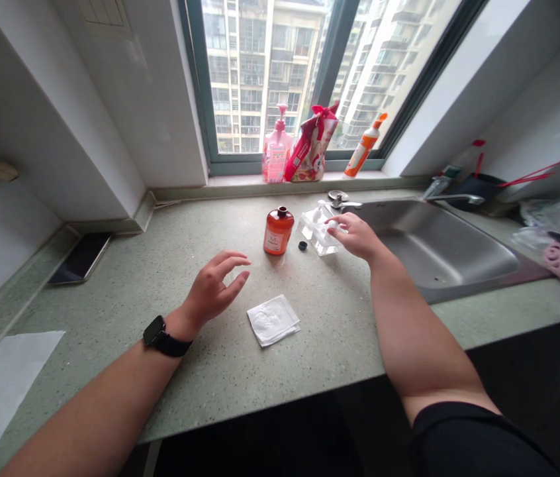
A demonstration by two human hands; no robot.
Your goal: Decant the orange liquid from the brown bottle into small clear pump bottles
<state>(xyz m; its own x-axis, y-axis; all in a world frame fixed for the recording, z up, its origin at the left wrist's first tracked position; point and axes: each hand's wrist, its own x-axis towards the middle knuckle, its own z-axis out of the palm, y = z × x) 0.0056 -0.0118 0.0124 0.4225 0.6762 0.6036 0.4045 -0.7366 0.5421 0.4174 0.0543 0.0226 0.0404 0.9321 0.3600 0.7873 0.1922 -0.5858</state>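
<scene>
Head view: right hand grips clear plastic box; left hand loose, empty.

Speckled matt counter, brushed steel sink

A home kitchen high up in an apartment block.

A speckled green stone counter runs under a window that looks out on tall residential towers. Just right of the right grip, a stainless steel sink with a tap is set into it. Beyond both grips, the sill holds a pink pump bottle, a red refill pouch and an orange squeeze bottle.
</scene>
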